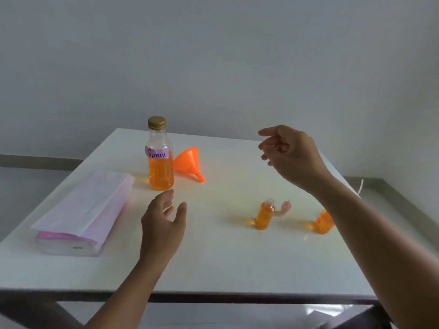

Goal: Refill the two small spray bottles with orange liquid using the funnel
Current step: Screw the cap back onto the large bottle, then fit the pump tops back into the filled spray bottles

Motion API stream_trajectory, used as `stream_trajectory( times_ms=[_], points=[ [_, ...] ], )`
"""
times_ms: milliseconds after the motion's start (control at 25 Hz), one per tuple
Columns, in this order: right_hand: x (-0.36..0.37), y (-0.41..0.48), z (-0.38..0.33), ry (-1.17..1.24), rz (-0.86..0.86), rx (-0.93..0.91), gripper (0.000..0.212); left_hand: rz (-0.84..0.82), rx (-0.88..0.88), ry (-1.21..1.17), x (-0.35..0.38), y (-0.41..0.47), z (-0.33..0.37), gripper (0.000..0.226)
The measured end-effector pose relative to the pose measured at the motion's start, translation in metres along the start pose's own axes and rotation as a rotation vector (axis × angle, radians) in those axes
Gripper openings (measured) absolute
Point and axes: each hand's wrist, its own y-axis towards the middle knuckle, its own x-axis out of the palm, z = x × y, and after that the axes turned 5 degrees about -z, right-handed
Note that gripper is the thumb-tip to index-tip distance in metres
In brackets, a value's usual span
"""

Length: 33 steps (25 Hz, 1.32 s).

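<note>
A tall clear bottle with a gold cap and a "Spray" label stands at the back left of the white table, about half full of orange liquid. An orange funnel lies on its side right beside it. A small uncapped spray bottle with orange liquid stands mid-right, a pink spray cap just behind it. A second small orange bottle is partly hidden by my right forearm. My left hand hovers open in front of the tall bottle. My right hand is raised above the table, fingers loosely curled, holding nothing.
A soft pack of tissues in white and pink wrap lies at the left of the table. A white cord shows at the table's right edge. A grey wall stands behind.
</note>
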Motion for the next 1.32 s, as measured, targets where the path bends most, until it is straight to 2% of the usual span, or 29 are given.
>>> stream_trajectory(
  times_ms=[80,200,320,400,480,560,640,720,840,960,1080,1160,1320],
  points=[
    [-0.010,-0.030,0.017,0.036,0.111,0.083,0.030,-0.137,0.096,-0.001,0.021,-0.014,0.009,0.038],
    [-0.007,-0.081,0.041,0.065,0.206,0.193,0.025,-0.344,0.205,0.042,0.060,-0.027,0.021,0.041],
    [0.012,-0.115,0.070,0.080,0.125,0.339,0.018,-0.463,0.250,0.032,0.096,-0.030,0.033,0.051],
    [0.023,-0.116,0.093,0.054,0.052,0.448,0.012,-0.470,0.224,0.005,0.112,-0.027,0.037,0.058],
    [0.028,-0.104,0.112,0.047,0.011,0.534,0.032,-0.449,0.220,0.022,0.124,-0.022,0.037,0.067],
    [0.033,-0.089,0.124,0.068,-0.031,0.570,0.052,-0.435,0.244,0.022,0.132,-0.020,0.039,0.063],
    [0.038,-0.076,0.131,0.063,-0.046,0.572,0.054,-0.420,0.259,-0.020,0.138,-0.017,0.044,0.044],
    [0.041,-0.067,0.134,0.035,-0.038,0.550,0.037,-0.402,0.259,-0.081,0.140,-0.011,0.051,0.032],
    [0.039,-0.061,0.132,0.057,-0.004,0.494,0.020,-0.329,0.239,-0.163,0.133,0.003,0.056,0.038],
    [0.031,-0.062,0.123,0.087,-0.004,0.404,0.022,-0.286,0.221,-0.190,0.122,0.014,0.054,0.040],
    [0.019,-0.064,0.109,0.221,-0.058,0.332,0.019,-0.334,0.187,-0.206,0.114,0.018,0.048,0.037],
    [0.013,-0.067,0.101,0.219,-0.082,0.255,0.017,-0.370,0.181,-0.192,0.111,0.017,0.044,0.038],
    [0.008,-0.069,0.091,0.269,-0.034,0.192,0.021,-0.386,0.199,-0.175,0.106,0.016,0.040,0.036]
  ],
)
